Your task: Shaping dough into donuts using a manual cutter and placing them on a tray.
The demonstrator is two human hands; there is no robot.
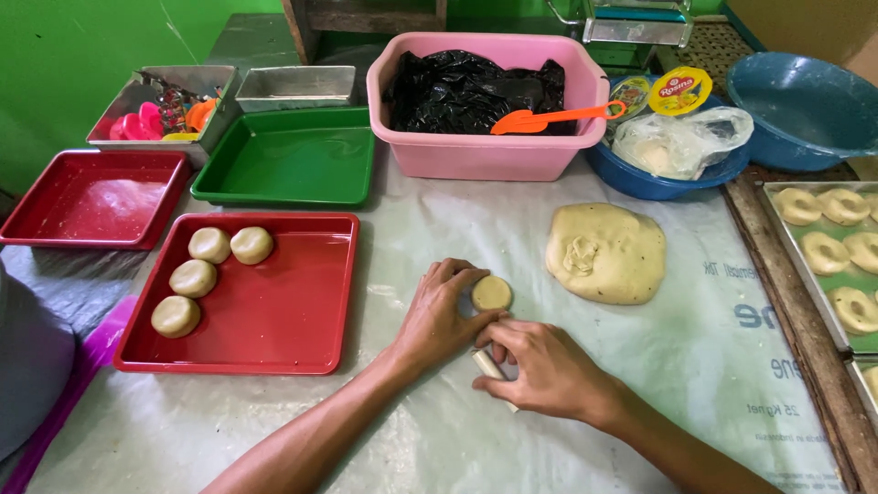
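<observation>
A green wall backs a worktable covered in pale plastic sheeting (439, 430), crowded with trays and basins. At its middle the left hand (439, 320) curls its fingers around a small round disc of dough (491, 293) that lies flat on the sheeting, thumb and fingertips touching its edge. Just beside it the right hand (547, 368) is closed on a short white stick-like tool (488, 365), held low against the sheet, close under the disc. The step looks like shaping or trimming one portion; the next move seems to call for steadying the soft disc without squashing it while the tool is brought to it. The big lump of dough (605, 253) sits to the right, well apart. On the left, a red tray (274, 311) holds four finished rounds (210, 245), with room for more. Ring-shaped pieces (828, 253) fill a metal tray at the far right. A pink basin (485, 151) stands behind.
</observation>
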